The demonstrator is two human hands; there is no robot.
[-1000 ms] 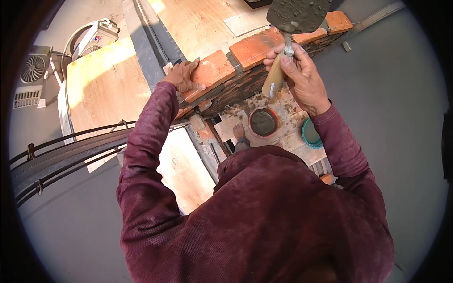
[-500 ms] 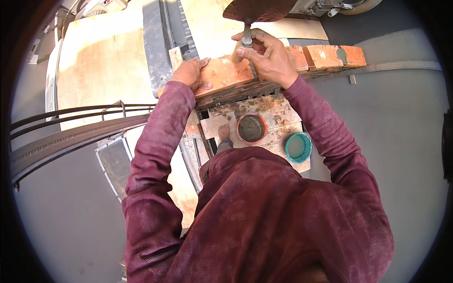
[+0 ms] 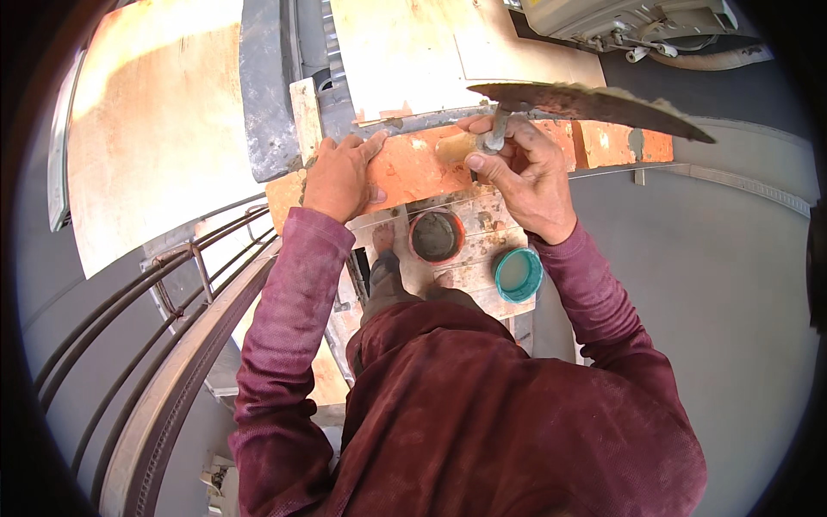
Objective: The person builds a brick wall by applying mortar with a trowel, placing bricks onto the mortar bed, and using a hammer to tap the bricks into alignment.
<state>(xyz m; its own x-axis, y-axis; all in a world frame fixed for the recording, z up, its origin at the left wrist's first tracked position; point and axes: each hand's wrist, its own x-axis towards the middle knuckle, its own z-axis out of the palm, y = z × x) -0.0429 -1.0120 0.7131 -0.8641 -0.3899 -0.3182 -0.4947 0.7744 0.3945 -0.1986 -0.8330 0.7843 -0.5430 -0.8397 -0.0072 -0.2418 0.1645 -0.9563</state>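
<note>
A smooth grey surface (image 3: 706, 302) is filling the right side, and sunlit plywood panels (image 3: 159, 121) are lying beyond the brick row (image 3: 413, 172). I'm watching from afar: the left hand (image 3: 338, 178) is resting on the row's left part, its fingers spreading across the brick. Now I'm seeing the right hand (image 3: 532, 181) gripping the trowel (image 3: 590, 106), fingers closing around the handle, which is hanging over the bricks; whether it's touching, I can't tell. The blade is showing nearly edge-on, carrying mortar (image 3: 633, 96). Below, an orange-rimmed bucket (image 3: 461, 239) and a teal bucket (image 3: 537, 276) are standing on boards (image 3: 474, 276).
</note>
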